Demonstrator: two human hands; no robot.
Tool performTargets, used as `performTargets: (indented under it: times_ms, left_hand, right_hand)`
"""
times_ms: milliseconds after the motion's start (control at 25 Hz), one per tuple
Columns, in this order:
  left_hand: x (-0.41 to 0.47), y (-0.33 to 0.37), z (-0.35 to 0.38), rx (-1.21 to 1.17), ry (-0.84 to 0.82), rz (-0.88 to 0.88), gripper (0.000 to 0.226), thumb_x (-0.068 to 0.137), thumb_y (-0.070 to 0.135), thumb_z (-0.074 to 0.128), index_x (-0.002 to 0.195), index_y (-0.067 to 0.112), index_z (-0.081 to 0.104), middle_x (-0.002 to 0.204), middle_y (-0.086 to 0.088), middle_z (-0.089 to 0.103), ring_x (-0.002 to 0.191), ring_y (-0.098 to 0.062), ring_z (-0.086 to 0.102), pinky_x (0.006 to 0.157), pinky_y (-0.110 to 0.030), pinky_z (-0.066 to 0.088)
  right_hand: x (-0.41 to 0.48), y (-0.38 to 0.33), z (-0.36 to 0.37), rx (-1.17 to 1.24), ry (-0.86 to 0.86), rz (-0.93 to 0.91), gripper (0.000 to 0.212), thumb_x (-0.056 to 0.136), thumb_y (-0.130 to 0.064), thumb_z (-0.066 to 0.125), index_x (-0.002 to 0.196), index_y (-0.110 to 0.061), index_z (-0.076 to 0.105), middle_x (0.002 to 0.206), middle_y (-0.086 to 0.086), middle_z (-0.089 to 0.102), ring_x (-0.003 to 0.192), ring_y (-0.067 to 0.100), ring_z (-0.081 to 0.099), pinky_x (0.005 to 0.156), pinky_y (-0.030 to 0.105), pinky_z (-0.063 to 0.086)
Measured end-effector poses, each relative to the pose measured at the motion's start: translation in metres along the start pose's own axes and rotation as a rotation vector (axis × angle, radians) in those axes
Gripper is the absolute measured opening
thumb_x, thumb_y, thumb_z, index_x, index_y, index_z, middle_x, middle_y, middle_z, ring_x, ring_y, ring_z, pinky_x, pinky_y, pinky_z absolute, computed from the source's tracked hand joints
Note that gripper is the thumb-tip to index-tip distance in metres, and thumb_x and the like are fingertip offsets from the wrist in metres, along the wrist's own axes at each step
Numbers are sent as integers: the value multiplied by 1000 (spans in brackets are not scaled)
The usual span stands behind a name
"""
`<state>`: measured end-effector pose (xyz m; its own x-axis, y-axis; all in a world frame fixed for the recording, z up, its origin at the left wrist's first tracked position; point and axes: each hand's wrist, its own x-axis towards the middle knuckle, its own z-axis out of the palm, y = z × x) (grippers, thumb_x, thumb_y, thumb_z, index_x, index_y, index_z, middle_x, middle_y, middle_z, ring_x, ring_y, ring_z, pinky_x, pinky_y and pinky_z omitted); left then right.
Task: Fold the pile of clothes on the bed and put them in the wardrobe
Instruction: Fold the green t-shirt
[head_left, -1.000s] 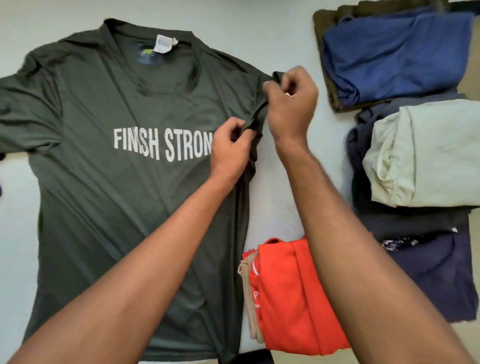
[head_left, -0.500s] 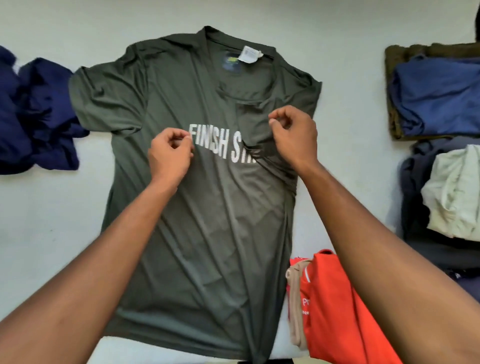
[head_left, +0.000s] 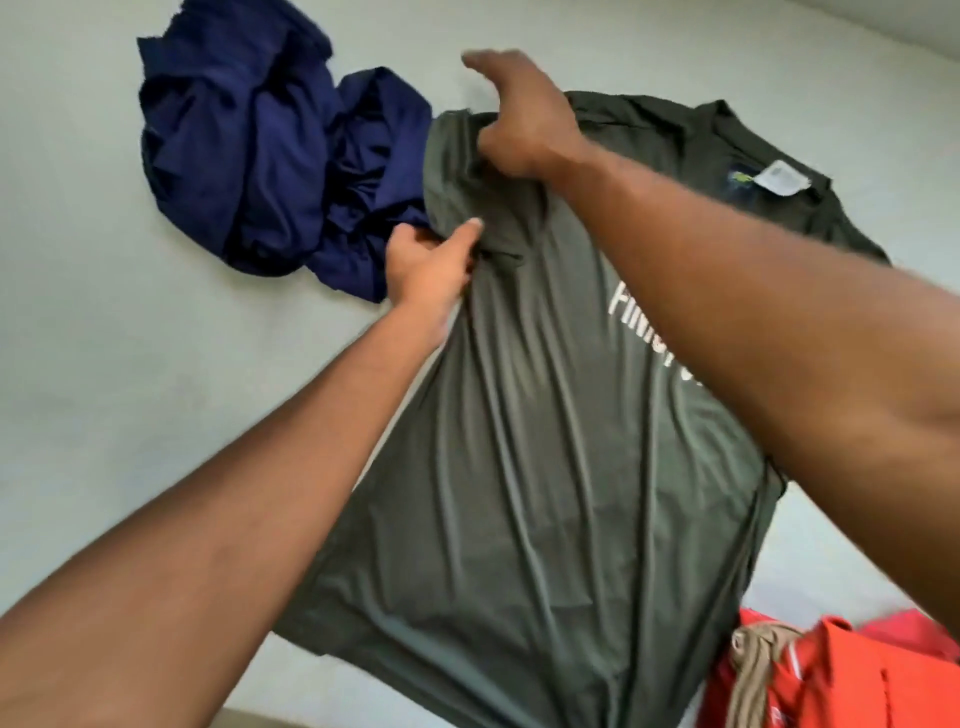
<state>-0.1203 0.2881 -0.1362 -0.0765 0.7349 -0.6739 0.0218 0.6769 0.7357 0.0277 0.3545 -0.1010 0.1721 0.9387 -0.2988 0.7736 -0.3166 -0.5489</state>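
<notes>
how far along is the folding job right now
Done: a folded orange garment lies at the lower right of the bed. In hand: the dark green t-shirt is spread out, and the left hand and right hand both grip its sleeve side. Left: the navy garment lies crumpled beside it, and no wardrobe is in view.
</notes>
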Motion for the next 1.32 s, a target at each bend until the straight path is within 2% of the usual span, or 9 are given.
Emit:
performTargets:
  times_ms: [160, 280, 480, 600, 760, 880, 1000, 1120, 1320]
  left_hand:
    - [16, 3, 6, 162, -56, -18, 28, 77, 34, 83, 81, 13, 65, 67, -1, 68, 53, -18, 59, 55, -28, 46]
    - [3, 9, 4, 237, -66, 60, 18, 85, 33, 75, 80, 20, 64, 68, 7, 63, 64, -13, 59, 60, -26, 46]
    - [-29, 13, -6, 525, 123, 820, 26, 87, 27, 69, 79, 11, 51, 77, 2, 52, 67, -12, 45, 60, -25, 32]
    - [-49, 0, 4, 693, -132, 1049, 12, 82, 17, 67, 87, 9, 60, 92, -3, 56, 72, -17, 50, 59, -28, 39]
    - [-53, -28, 8, 962, -367, 1041, 20, 79, 27, 72, 96, 19, 67, 98, 2, 58, 87, -19, 58, 65, -35, 52]
    - [-39, -32, -7, 999, -286, 968, 36, 77, 39, 75, 108, 21, 68, 102, -1, 56, 96, -21, 54, 74, -32, 47]
    - [-35, -35, -35, 1007, -188, 876, 48, 81, 42, 73, 121, 19, 63, 108, -5, 55, 101, -25, 51, 84, -36, 47]
    - [-50, -43, -65, 1021, -207, 713, 49, 85, 42, 72, 125, 18, 57, 100, 0, 57, 94, -24, 55, 79, -38, 48]
    - [-103, -78, -110, 1186, -170, 482, 35, 91, 49, 63, 96, 15, 54, 79, -2, 60, 78, -29, 61, 63, -34, 40]
  right_hand:
    - [33, -19, 2, -268, -104, 13, 50, 84, -18, 56, 133, -19, 63, 138, 6, 60, 127, 26, 57, 102, 32, 46]
    - [27, -23, -10, -239, -89, 15, 34, 80, -14, 51, 103, -11, 76, 105, 7, 74, 100, 24, 67, 82, 33, 54]
    - [-16, 9, -55, 147, 54, 75, 23, 76, -6, 56, 78, -24, 70, 64, -12, 62, 55, 0, 56, 58, 20, 44]
    - [-55, 56, -65, 377, 285, 203, 20, 73, -6, 59, 70, -25, 68, 58, -15, 61, 56, 1, 55, 59, 25, 45]
    - [-107, 107, -34, 332, 264, 463, 36, 74, -11, 52, 94, -34, 72, 84, -11, 72, 82, 11, 68, 86, 39, 59]
    - [-125, 106, -15, 241, 409, 530, 48, 72, -11, 48, 107, -33, 72, 100, -10, 72, 95, 11, 66, 92, 31, 53]
    - [-118, 89, -12, 252, 504, 387, 50, 74, -3, 48, 113, -25, 72, 109, -7, 65, 98, 2, 58, 87, 13, 43]
    - [-91, 76, -14, 27, 264, 116, 74, 69, -4, 44, 139, -23, 60, 140, -2, 55, 123, 14, 56, 100, 22, 45]
    - [-68, 58, -16, -445, -200, -116, 83, 80, -3, 60, 156, -30, 36, 166, -2, 25, 141, 33, 42, 112, 49, 44]
